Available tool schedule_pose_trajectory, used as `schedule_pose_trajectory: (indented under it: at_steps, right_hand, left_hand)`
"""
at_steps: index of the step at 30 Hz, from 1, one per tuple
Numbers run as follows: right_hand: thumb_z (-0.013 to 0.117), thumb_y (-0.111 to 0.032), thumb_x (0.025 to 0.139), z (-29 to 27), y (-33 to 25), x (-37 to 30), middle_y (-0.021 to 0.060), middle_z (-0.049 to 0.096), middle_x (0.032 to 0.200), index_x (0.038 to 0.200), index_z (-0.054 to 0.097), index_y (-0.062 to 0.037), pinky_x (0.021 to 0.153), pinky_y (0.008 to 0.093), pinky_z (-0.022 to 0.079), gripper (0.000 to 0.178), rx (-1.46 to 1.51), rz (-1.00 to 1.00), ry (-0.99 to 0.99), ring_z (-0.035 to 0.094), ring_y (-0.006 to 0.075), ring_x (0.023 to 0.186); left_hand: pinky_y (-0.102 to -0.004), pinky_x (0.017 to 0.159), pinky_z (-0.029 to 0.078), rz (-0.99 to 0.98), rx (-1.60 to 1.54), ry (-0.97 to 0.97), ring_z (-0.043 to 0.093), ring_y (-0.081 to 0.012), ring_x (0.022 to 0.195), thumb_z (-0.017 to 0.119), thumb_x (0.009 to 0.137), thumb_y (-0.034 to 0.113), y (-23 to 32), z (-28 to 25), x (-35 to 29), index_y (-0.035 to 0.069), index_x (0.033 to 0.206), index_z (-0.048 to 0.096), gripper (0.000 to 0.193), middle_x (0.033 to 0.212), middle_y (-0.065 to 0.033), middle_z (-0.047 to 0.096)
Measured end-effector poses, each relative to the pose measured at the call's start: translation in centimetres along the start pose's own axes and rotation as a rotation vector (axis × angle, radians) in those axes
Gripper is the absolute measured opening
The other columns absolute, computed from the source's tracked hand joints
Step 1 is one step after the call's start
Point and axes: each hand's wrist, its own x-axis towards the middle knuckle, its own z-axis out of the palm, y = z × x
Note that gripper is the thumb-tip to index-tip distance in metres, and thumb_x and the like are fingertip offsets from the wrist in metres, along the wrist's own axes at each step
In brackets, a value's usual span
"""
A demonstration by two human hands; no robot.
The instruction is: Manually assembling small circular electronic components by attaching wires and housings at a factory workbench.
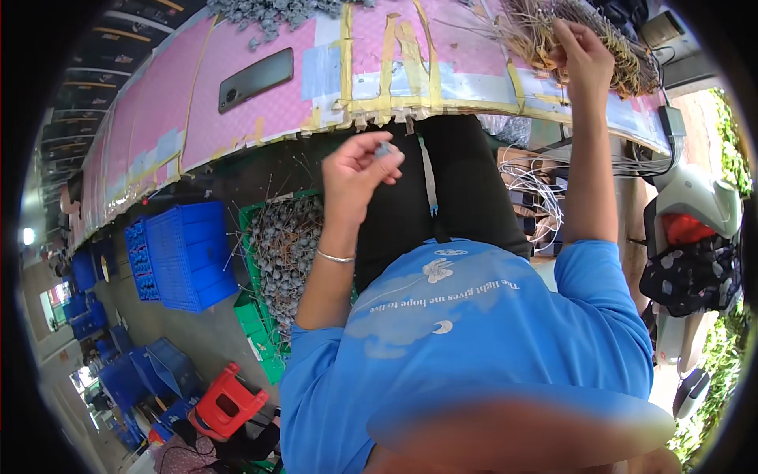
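My left hand [357,175] is held just off the table's front edge, above my lap. Its thumb and fingers pinch a small grey-blue piece [384,150], much like the loose ones in the heap of grey pieces [276,14] at the far side of the table. Over at the right, my right hand [586,62] is closed at a bundle of thin brown and yellowish wires [624,59]. Thumb and forefinger press together at the bundle's near side; whether a single wire is between them is too small to tell.
A dark phone [257,79] lies on the pink, tape-patched table [170,103]. Beside my left leg stands a green crate [257,320] full of grey pieces on wire stems [288,245]. Blue crates [193,257] and a red plastic stool [227,401] are farther left. White cables [537,189] hang under the table's right side.
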Motion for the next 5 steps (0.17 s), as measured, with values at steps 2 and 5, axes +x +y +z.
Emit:
schedule_pose_trajectory:
  at_steps: [2,5]
  right_hand:
    - [0.072,-0.016,0.088,1.9,1.2,-2.6,0.0072,0.068,0.078,0.099,0.07,0.0022,0.06,0.0254,0.054,0.022,0.267,0.116,-0.031,0.066,0.0126,0.067]
    - [0.068,-0.009,0.088,4.7,-0.2,-9.2,0.0107,0.07,0.085,0.102,0.069,0.0001,0.066,0.0308,0.059,0.017,0.376,0.271,-0.191,0.07,0.0207,0.072]
  left_hand:
    - [-0.0229,0.059,0.054,-0.072,-0.056,-0.029,0.066,-0.0134,0.069,0.075,0.081,0.0,-1.3,0.4,-1.5,-0.004,0.112,0.064,0.033,0.093,-0.0103,0.07]
    - [-0.0249,0.062,0.055,-0.169,-0.101,-0.138,0.068,-0.016,0.071,0.075,0.082,0.002,-2.5,1.1,-2.6,-0.002,0.122,0.06,0.043,0.097,-0.0119,0.07]
